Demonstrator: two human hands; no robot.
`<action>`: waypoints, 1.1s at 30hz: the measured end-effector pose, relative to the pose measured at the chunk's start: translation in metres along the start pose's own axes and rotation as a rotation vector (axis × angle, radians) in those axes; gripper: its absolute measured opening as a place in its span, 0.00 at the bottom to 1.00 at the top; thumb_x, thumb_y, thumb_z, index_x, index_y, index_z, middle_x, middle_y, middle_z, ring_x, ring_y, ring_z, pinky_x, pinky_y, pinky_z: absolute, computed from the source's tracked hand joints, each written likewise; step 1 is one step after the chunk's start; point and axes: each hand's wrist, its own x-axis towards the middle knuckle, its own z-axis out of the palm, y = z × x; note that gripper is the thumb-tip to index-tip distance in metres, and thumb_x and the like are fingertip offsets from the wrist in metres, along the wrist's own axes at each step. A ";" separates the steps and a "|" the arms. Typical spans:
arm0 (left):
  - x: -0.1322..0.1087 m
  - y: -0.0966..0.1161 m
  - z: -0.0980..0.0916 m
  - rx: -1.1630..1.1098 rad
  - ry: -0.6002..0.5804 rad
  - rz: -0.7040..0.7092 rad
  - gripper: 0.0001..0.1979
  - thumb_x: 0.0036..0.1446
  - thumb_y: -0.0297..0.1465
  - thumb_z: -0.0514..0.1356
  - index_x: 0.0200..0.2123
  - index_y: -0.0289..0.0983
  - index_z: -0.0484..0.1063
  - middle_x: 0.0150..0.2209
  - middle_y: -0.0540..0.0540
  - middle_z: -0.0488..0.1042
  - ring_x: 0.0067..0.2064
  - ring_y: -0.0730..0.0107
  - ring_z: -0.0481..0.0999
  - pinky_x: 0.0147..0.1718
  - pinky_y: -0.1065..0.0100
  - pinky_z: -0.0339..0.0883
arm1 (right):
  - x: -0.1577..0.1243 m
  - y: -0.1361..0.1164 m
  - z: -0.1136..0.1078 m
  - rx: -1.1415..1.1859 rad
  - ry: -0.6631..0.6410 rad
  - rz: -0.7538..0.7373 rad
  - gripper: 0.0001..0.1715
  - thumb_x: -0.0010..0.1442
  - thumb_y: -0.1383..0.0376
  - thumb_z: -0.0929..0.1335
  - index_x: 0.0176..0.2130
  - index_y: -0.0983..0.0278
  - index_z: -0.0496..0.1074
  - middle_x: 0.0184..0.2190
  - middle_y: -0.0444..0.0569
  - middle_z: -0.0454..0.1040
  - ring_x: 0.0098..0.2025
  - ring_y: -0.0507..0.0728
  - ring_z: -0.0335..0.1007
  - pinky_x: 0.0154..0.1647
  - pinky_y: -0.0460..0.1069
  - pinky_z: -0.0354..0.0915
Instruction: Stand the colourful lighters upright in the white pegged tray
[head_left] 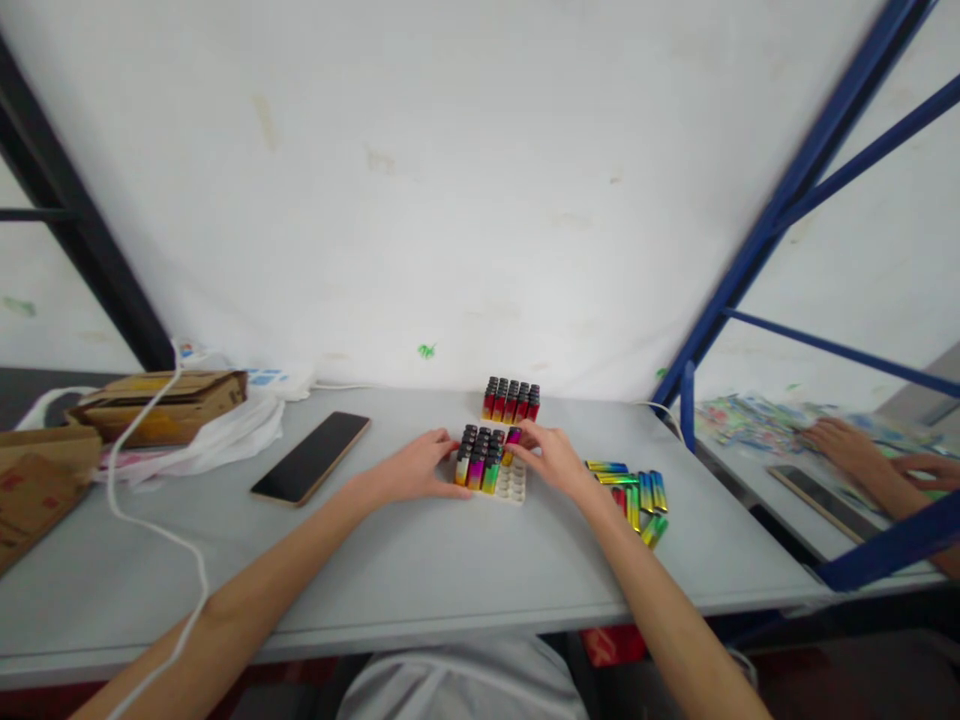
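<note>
A white tray (pixel 513 486) with round holes stands on the table, its left part filled with upright lighters (pixel 478 458) that have black tops and shiny coloured bodies. My left hand (pixel 420 466) grips the tray's left side, thumb along the near corner and fingers farther back. Between the thumb and fingers of my right hand (pixel 551 455) is a purple-and-yellow lighter (pixel 513 440), upright over the tray's right part. Whether its base sits in a hole is hidden. Just behind stands a block of red-and-gold lighters (pixel 511 400).
Loose shiny tubes (pixel 634 495) lie right of my right hand. A phone (pixel 313 458) lies on the left. Cardboard boxes (pixel 161 400), white plastic and a white cable (pixel 150 515) are farther left. Beyond the blue frame (pixel 750 240), another person's hands (pixel 847 445) work over scattered pieces.
</note>
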 end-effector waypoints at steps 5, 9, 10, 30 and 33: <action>0.001 -0.001 0.001 0.015 -0.010 -0.013 0.35 0.54 0.63 0.67 0.47 0.38 0.78 0.45 0.40 0.75 0.49 0.47 0.77 0.51 0.56 0.72 | -0.001 0.001 0.004 -0.058 -0.058 0.019 0.06 0.71 0.61 0.72 0.42 0.61 0.76 0.38 0.51 0.85 0.39 0.60 0.80 0.43 0.52 0.72; 0.000 -0.004 0.002 0.019 0.009 0.003 0.35 0.53 0.63 0.67 0.47 0.39 0.78 0.45 0.40 0.75 0.49 0.48 0.77 0.51 0.56 0.72 | -0.001 0.001 -0.007 -0.012 -0.108 -0.002 0.10 0.68 0.57 0.74 0.39 0.62 0.79 0.38 0.50 0.85 0.39 0.60 0.80 0.46 0.53 0.73; 0.000 -0.004 0.002 0.021 0.012 0.005 0.35 0.54 0.63 0.67 0.47 0.39 0.78 0.45 0.40 0.75 0.49 0.48 0.77 0.51 0.56 0.72 | -0.002 0.002 -0.015 0.013 -0.091 0.005 0.11 0.69 0.56 0.74 0.42 0.62 0.80 0.40 0.51 0.86 0.40 0.60 0.81 0.47 0.53 0.73; 0.000 -0.002 0.002 0.007 -0.003 -0.012 0.36 0.54 0.64 0.66 0.48 0.38 0.77 0.46 0.40 0.75 0.51 0.46 0.77 0.53 0.54 0.73 | -0.064 0.074 -0.116 -0.280 -0.004 0.353 0.18 0.64 0.49 0.71 0.39 0.61 0.76 0.34 0.52 0.85 0.37 0.61 0.80 0.42 0.53 0.71; 0.000 -0.001 0.001 0.009 -0.008 -0.016 0.36 0.54 0.64 0.66 0.48 0.38 0.78 0.47 0.40 0.75 0.51 0.46 0.77 0.54 0.54 0.72 | -0.050 0.062 -0.104 -0.085 0.150 0.321 0.28 0.64 0.40 0.69 0.43 0.61 0.76 0.26 0.46 0.79 0.28 0.58 0.74 0.35 0.52 0.67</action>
